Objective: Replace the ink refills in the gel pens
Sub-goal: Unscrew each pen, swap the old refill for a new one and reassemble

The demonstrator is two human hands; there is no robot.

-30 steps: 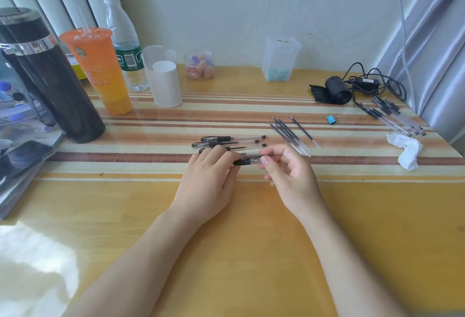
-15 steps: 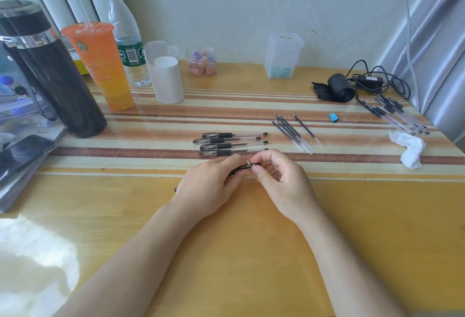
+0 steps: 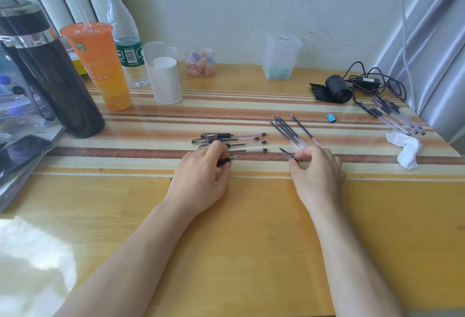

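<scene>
hands apart. left hand (image 3: 201,176) grips the pen (image 3: 227,160), tip pointing toward right hand (image 3: 317,171), which pinches a cap (image 3: 288,155); refills (image 3: 286,129) lie just beyond that hand.

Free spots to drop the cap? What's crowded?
Bare wood between the forearms, nearer than the left hand with its pen and right hand with the cap. Mat between the white cup and the pen row. Mat between the refills and the tissue. Crowded: flask, orange cup, bottle back left; cable and loose pens back right.
</scene>
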